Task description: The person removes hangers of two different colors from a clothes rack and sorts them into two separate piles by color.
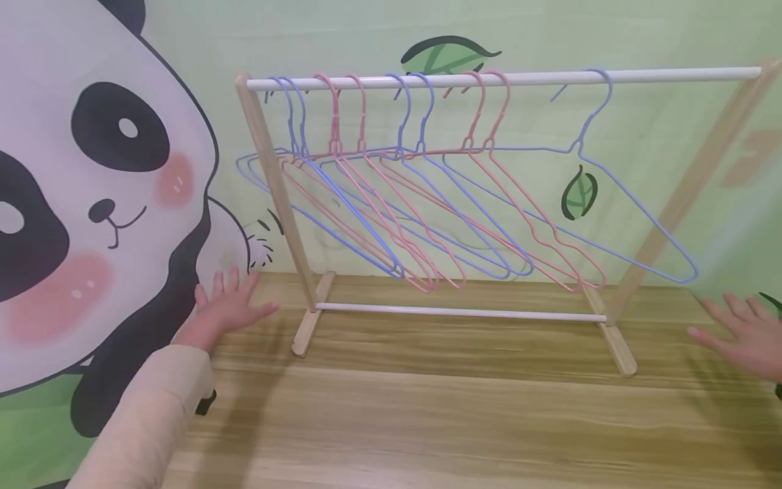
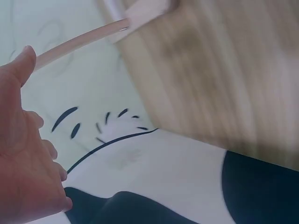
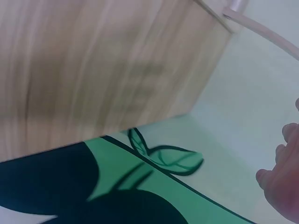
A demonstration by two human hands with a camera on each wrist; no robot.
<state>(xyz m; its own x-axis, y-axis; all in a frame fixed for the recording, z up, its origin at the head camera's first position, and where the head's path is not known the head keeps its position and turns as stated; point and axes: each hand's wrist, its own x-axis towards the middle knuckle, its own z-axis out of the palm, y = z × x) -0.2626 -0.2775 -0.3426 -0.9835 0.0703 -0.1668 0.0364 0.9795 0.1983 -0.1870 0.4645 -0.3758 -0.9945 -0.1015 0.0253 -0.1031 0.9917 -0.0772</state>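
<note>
A small clothes rack with a white top rail [image 1: 550, 78] and wooden posts stands on the wooden table. Several blue and pink hangers hang from the rail, bunched toward the left and middle; one blue hanger [image 1: 647, 210] hangs apart at the right. My left hand [image 1: 226, 309] is held out with spread fingers, left of the rack's left post [image 1: 277, 190], holding nothing. To the right of the rack, my right hand [image 1: 745, 336] also has its fingers spread and holds nothing. Both wrist views show only part of each hand, the left hand [image 2: 28, 149] and the right hand [image 3: 285, 172].
The wooden tabletop [image 1: 427, 428] stretches in front of the rack. A lower white bar [image 1: 458, 312] joins the rack's feet. Behind stands a pale green backdrop [image 1: 342, 41] with leaves and a large printed panda [image 1: 146, 224] on the left.
</note>
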